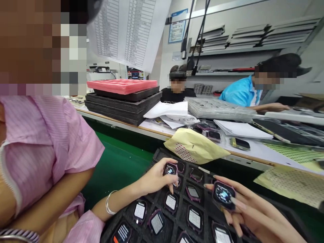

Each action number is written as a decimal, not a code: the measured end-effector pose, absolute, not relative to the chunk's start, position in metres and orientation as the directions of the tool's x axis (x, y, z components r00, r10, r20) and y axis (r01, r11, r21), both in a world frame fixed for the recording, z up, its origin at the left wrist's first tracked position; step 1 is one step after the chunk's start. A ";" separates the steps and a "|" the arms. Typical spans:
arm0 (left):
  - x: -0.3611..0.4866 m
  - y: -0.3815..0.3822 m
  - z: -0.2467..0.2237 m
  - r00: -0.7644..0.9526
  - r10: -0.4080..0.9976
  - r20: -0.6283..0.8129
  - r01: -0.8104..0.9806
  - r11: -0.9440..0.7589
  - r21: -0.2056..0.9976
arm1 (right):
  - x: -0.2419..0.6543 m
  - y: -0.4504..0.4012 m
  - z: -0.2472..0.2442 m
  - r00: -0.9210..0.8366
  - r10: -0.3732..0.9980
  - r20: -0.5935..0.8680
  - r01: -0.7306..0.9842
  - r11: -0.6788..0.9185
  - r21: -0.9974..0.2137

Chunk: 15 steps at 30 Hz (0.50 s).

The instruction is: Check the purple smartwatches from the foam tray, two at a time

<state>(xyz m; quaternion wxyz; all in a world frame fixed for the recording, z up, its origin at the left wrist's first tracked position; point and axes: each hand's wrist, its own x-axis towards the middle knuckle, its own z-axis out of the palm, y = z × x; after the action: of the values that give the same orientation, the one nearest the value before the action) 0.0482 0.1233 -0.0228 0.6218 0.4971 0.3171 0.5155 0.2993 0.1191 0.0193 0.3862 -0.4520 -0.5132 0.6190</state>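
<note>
My left hand (162, 173), with a silver bangle at its wrist, holds a smartwatch (170, 168) with a lit watch face over the tray's back part. On the right, my right hand (240, 200) grips another smartwatch (223, 193), its dial lit, between thumb and fingers. Below both hands lies a black foam tray (177, 216) whose compartments hold several purple-edged watches. Many of these, such as a watch (194, 217) near the middle, show white screens with text. A watch (123, 233) at the front left has a dark screen with white text and an orange patch.
A yellow paper bag (194, 145) hangs over the bench edge behind the tray. Black trays (116, 108) with a pink tray (121, 86) on top stand at the back left. One person in pink (50, 135) is close on the left; two others sit across the bench.
</note>
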 end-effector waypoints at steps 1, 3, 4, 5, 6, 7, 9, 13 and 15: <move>0.049 0.122 -0.022 0.276 0.956 0.104 -0.371 0.007 0.928 | 0.297 0.119 0.021 -0.306 0.937 -0.168 -0.039 -0.189 -0.981; 0.049 0.118 -0.022 0.300 0.951 0.072 -0.441 0.071 0.895 | 0.291 0.120 0.020 -0.314 0.934 -0.169 -0.070 -0.200 -0.977; 0.049 0.116 -0.022 0.316 0.947 0.058 -0.470 0.103 0.876 | 0.289 0.121 0.020 -0.314 0.935 -0.165 -0.076 -0.198 -0.977; 0.050 0.114 -0.022 0.332 0.942 0.048 -0.490 0.129 0.862 | 0.286 0.121 0.018 -0.315 0.936 -0.158 -0.078 -0.191 -0.978; 0.050 0.112 -0.023 0.345 0.938 0.041 -0.496 0.145 0.856 | 0.284 0.120 0.017 -0.320 0.936 -0.148 -0.078 -0.181 -0.980; 0.050 0.111 -0.024 0.356 0.934 0.040 -0.489 0.149 0.859 | 0.283 0.120 0.015 -0.329 0.934 -0.136 -0.079 -0.171 -0.982; 0.050 0.108 -0.027 0.374 0.926 0.048 -0.462 0.142 0.875 | 0.280 0.117 0.011 -0.357 0.927 -0.114 -0.083 -0.153 -0.985; 0.052 0.104 -0.031 0.394 0.918 0.052 -0.391 0.116 0.913 | 0.277 0.108 0.003 -0.372 0.925 -0.083 -0.083 -0.122 -0.989; 0.053 0.103 -0.032 0.392 0.919 0.043 -0.361 0.110 0.926 | 0.277 0.104 0.000 -0.390 0.919 -0.063 -0.088 -0.106 -0.990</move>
<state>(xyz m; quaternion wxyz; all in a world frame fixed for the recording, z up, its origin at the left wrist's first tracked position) 0.0528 0.1027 -0.0321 0.6852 0.4762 0.2928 0.4669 0.2771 0.1045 -0.0001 0.3958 -0.3850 -0.5390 0.6360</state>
